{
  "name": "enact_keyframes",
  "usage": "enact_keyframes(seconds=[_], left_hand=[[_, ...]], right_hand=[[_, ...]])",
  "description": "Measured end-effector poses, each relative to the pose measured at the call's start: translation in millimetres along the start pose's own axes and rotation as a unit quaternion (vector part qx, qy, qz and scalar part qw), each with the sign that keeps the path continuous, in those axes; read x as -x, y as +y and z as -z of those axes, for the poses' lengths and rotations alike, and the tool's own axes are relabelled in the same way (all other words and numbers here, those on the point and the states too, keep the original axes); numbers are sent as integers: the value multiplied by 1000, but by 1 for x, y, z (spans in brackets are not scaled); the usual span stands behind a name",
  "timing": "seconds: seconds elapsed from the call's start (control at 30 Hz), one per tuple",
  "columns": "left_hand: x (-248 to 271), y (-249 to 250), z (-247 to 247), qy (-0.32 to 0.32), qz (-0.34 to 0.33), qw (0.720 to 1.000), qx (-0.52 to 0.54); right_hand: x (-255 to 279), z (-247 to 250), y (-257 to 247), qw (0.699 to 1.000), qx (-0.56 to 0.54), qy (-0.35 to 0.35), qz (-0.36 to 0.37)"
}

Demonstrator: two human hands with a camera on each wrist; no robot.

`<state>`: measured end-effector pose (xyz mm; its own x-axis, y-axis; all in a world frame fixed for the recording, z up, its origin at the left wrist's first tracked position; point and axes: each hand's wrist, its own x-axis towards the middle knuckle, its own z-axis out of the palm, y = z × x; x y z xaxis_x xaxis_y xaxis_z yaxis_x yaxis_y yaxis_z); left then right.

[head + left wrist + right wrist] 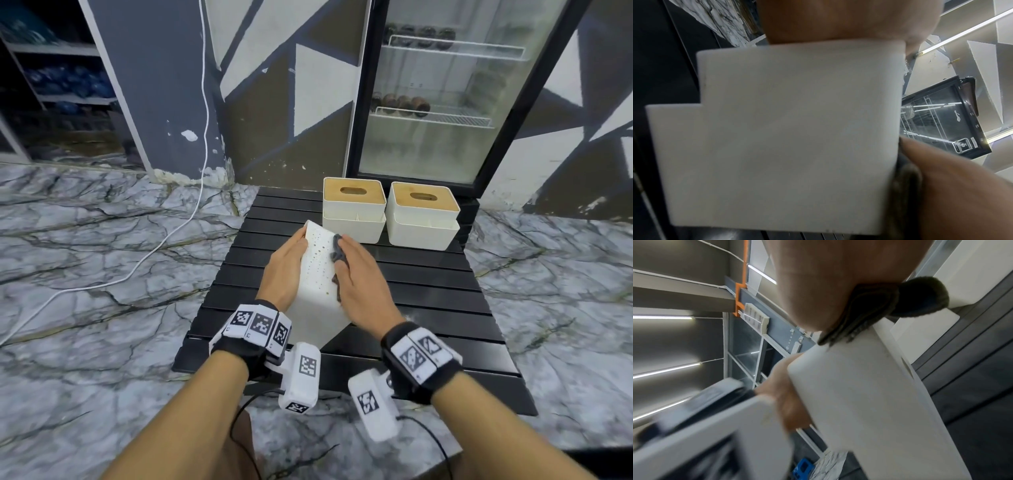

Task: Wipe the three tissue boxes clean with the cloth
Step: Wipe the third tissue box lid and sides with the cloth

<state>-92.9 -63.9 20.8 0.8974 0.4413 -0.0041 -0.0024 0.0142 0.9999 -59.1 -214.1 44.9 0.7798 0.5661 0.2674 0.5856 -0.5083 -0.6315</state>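
A white tissue box point(317, 270) is held tilted over the black slatted table point(428, 284), with its perforated underside facing up. My left hand point(286, 263) grips its left side. On the right side, my right hand point(359, 277) holds a dark grey cloth point(337, 251) and presses it against the box. The left wrist view shows the box's stepped white wall point(787, 129) with the cloth point(904, 178) at its right edge. In the right wrist view the cloth point(890, 305) is bunched under my palm against the box point(869, 402). Two more white tissue boxes with wooden lids point(352, 209) point(423, 216) stand side by side at the table's far edge.
A glass-door fridge point(445, 96) stands right behind the table. A white cable point(164, 240) trails over the marble floor on the left. The low table has bare slats to the right of my hands and toward its near edge.
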Motion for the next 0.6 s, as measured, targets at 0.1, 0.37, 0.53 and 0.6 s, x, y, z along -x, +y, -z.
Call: enact_keyframes(seconds=[0.1,0.37,0.53,0.6], left_hand=[[0,2,-1,2,-2,1000,-15],[-3,-4,-2,1,18,1000,-1],[-4,-7,-1,0,19,1000,14],[-4,-6,-1,-1,17,1000,18]], right_hand=[[-29,6,5,1000,-3,-13,-17],[-27,6,7,999,-23,8,-23],[43,0,-6,1000,-13,16,20],[61,-3,-8,999,-15,16,35]])
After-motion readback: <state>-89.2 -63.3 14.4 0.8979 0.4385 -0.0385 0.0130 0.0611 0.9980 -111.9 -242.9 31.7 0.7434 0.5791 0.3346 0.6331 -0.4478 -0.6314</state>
